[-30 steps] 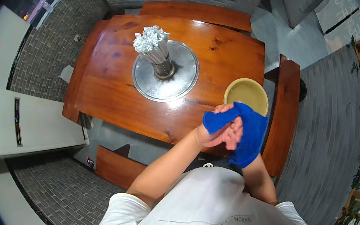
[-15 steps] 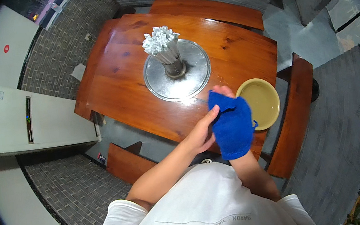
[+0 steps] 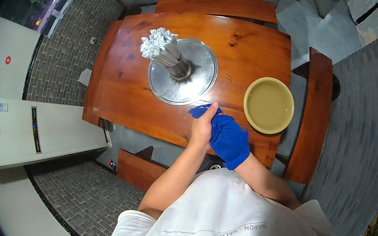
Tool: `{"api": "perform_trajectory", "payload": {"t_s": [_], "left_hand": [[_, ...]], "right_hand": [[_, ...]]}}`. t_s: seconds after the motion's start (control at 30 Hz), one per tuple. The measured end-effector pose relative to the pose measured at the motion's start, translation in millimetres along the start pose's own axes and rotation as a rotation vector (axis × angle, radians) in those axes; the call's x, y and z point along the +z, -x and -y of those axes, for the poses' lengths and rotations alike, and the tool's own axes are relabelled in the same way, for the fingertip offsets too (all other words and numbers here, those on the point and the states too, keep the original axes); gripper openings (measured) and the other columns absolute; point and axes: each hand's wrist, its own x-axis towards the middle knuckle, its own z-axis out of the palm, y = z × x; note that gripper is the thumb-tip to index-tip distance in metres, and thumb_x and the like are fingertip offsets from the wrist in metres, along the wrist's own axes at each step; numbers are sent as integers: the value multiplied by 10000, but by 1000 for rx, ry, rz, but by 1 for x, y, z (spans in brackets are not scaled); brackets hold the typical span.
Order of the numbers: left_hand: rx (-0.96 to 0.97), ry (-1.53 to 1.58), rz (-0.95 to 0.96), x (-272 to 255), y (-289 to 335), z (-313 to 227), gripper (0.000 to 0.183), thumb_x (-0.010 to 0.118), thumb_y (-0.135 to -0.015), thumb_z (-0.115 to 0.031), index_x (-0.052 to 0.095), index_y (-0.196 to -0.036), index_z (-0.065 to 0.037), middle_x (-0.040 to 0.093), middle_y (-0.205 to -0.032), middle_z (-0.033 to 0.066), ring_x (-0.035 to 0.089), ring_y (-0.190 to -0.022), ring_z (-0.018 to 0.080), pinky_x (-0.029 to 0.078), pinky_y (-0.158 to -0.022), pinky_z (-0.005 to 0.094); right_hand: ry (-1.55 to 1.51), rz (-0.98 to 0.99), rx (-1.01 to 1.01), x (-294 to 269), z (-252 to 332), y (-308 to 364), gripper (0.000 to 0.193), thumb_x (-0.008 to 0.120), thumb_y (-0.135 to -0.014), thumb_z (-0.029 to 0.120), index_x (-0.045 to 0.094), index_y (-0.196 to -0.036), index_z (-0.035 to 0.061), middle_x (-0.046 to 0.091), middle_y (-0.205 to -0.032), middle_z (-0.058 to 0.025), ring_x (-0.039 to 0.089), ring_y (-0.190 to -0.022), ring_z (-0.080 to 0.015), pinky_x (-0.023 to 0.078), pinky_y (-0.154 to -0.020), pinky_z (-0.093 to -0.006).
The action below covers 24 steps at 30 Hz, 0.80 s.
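A blue cloth point(image 3: 231, 142) is draped around my right hand and hides its palm and fingers. Only the bare right wrist point(image 3: 247, 167) and forearm come out below its lower edge. My left hand point(image 3: 201, 128) is closed on the cloth's far end, its thumb lying along the top, and presses it against the covered right hand. Both hands are together above the near edge of the wooden table point(image 3: 121, 96). To their right stands a round yellowish bowl point(image 3: 269, 106) on the table, with what looks like liquid inside.
A round metal disc point(image 3: 161, 87) lies mid-table, carrying a metal holder point(image 3: 180, 70) full of white-wrapped sticks. Wooden benches stand at the right point(image 3: 309, 121), far side point(image 3: 217, 7) and near left point(image 3: 139, 171). A white floor-standing cabinet point(image 3: 64, 129) is at the left.
Both hands and the cloth have moved left, away from the bowl. Fingertips that showed beyond the cloth are now covered, and the left hand has folded the cloth's far end over.
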Motion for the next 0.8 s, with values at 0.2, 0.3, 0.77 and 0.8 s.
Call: {"api": "perform_trajectory", "payload": {"t_s": [0.2,0.3,0.77,0.8], "left_hand": [[51,-311,67,-8,-20,-12,168,607,-775,-180,570,-783,-16,582,-697,56,557,-639,130,448,-583,250],[142,-580,194,-21,-25,-28,223,603,-787,-212,573,-871,-8,587,-770,52,539,-706,107,436,-617,239],[924,-928,131,-108,-183,-180,1063,789,-557,-186,59,-1302,24,352,-1226,198,384,-1114,264,322,-923,321],[866,-776,276,-107,-191,-181,1088,790,-549,-148,25,-1308,7,362,-1224,189,399,-1102,254,329,-920,317]], "right_hand": [[-316,10,347,15,-3,-22,255,495,-774,33,537,-1023,-3,571,-994,-122,534,-929,-208,404,-816,-280],[-315,-100,394,24,-4,-32,235,492,-779,24,544,-1008,4,578,-977,-116,544,-898,-189,420,-781,-269],[1291,-201,-291,74,-26,-70,50,542,-726,92,515,-686,104,519,-722,-17,501,-598,-156,352,-492,-263],[1239,-175,-233,80,-24,-72,62,538,-721,92,505,-672,112,511,-716,-17,501,-610,-160,352,-501,-266]]}}
